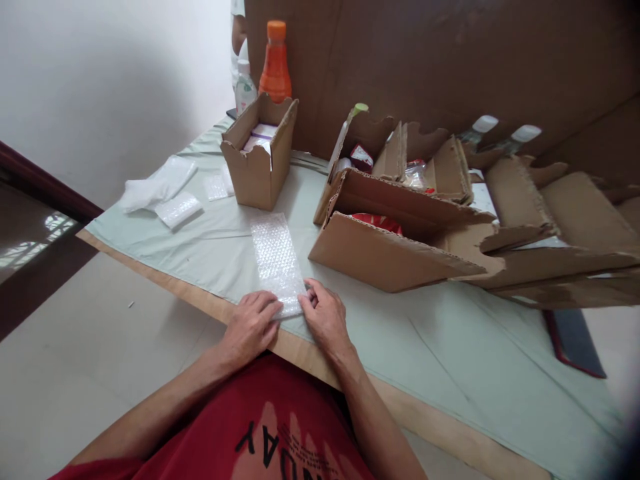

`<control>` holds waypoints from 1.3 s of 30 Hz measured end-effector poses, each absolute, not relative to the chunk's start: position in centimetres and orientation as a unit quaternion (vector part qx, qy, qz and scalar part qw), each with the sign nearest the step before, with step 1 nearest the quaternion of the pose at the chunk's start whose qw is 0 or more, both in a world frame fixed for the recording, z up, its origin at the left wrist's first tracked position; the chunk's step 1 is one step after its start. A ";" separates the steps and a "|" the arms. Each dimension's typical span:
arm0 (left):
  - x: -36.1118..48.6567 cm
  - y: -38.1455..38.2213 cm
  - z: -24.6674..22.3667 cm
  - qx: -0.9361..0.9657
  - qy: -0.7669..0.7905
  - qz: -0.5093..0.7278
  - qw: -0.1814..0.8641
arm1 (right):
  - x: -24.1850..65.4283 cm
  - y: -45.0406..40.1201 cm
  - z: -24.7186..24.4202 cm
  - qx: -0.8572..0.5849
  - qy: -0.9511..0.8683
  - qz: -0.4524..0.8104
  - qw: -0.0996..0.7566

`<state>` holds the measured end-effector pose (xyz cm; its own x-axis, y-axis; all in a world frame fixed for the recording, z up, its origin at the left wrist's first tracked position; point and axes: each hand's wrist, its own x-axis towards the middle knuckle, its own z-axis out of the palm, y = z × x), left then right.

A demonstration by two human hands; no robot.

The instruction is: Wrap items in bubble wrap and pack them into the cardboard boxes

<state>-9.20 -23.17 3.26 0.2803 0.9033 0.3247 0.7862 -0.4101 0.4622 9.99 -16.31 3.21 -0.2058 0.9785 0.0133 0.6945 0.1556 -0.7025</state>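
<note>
A long strip of bubble wrap (277,257) lies flat on the pale green cloth, its near end close to the table's front edge. My left hand (254,320) has its fingers closed on the near left corner of the strip. At the near right corner, my right hand (324,313) pinches the wrap between thumb and fingers. The near end looks folded over, and whether anything lies inside it I cannot make out.
Several folded bubble wrap pieces (173,193) lie at the left. A cardboard box (253,177) holding small white-and-purple boxes stands beyond the strip. Divided cardboard bins (390,257) fill the right side. An orange bottle (276,67) and a dark flat object (575,340) are further off.
</note>
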 end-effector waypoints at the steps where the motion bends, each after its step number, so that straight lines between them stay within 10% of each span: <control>1: -9.2 -23.0 3.2 0.788 0.536 0.284 0.105 | 10.3 -16.4 3.4 -0.580 -0.721 0.292 0.243; 39: -10.5 -22.0 2.9 0.708 0.619 0.313 0.132 | 11.3 -19.0 3.2 -0.376 -0.883 0.100 0.263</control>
